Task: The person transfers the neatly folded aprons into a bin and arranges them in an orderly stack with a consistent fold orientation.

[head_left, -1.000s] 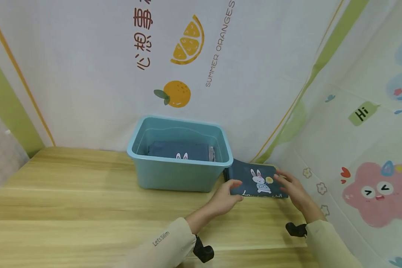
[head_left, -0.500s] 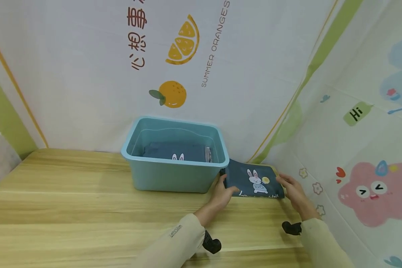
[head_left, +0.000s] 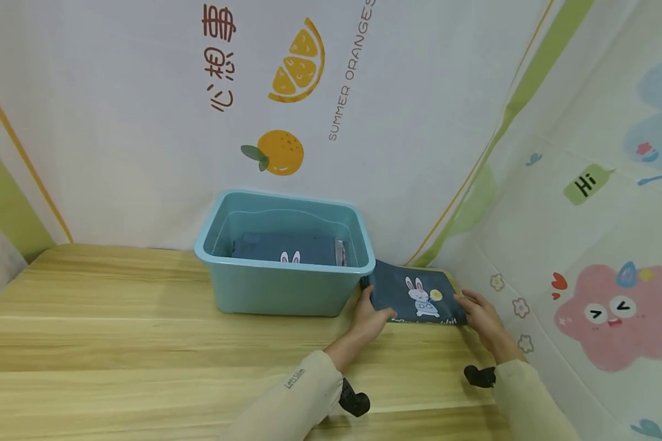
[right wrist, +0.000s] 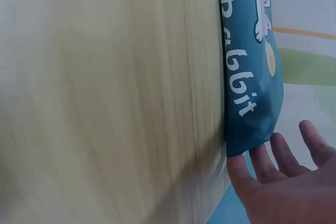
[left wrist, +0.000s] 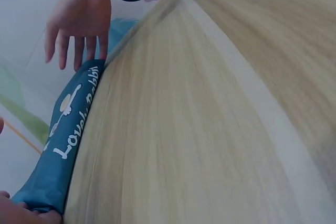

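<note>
A dark blue folded cloth (head_left: pixel 388 288), printed with a white rabbit and lettering, lies flat on the table right of the bin. My left hand (head_left: pixel 365 321) is at its near left corner, fingers along the left side and thumb beside the front edge. Against the right end rests my right hand (head_left: pixel 484 320). In the right wrist view, its fingers (right wrist: pixel 286 161) are spread, with some tips touching the cloth's end. The left wrist view shows only part of the left hand (left wrist: pixel 23 214) at the opposite end. What lies beneath the cloth is hidden.
A light blue plastic bin (head_left: pixel 278 291) stands against the back wall, just left of the cloth. Inside it is another dark blue rabbit-printed cloth (head_left: pixel 314 250). A printed side wall (head_left: pixel 529 257) rises close to my right hand. The wooden table (head_left: pixel 143 343) extends left.
My left hand has shifted back and turned from the cloth's front to its left corner. The right hand has come in against the right end. The view has shifted slightly.
</note>
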A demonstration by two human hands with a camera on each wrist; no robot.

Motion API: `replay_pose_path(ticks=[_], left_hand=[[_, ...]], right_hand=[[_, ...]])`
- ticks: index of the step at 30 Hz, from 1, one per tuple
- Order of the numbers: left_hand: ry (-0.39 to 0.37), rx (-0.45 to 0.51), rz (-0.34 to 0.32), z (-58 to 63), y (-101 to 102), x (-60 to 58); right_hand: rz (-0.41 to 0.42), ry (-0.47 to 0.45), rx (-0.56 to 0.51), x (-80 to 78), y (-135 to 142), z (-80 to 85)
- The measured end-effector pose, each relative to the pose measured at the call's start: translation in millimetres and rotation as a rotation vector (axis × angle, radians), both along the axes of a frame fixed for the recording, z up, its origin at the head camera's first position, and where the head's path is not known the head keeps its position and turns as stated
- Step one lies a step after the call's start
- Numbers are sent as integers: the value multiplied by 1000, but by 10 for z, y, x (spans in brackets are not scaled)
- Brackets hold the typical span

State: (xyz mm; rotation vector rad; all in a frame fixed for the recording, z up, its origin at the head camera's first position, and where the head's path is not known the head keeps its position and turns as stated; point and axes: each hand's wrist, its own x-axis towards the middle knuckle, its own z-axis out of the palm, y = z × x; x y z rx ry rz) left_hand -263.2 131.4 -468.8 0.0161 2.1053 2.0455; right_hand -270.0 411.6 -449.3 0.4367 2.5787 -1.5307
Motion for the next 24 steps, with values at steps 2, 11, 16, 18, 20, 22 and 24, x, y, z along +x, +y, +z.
replay_pose_path(ticks=[2, 11, 16, 18, 20, 22, 24], left_hand=[[-1, -3, 32, 18, 12, 12], [-75, -66, 165, 68, 58, 65], [-131, -93, 189, 117, 59, 56], [-139, -101, 198, 124, 70, 35], [-149, -84, 205, 129, 85, 11], [-161, -42, 211, 140, 87, -5], [-180, 27, 211, 154, 81, -14]], right_hand=[[4, -10, 34, 7, 16, 4], [-1, -126, 56, 39, 104, 34], [57, -219, 76, 39, 115, 103], [74, -228, 85, 23, 110, 113], [80, -225, 68, 9, 109, 118], [76, -221, 25, 6, 117, 119], [51, -217, -38, 10, 137, 116]])
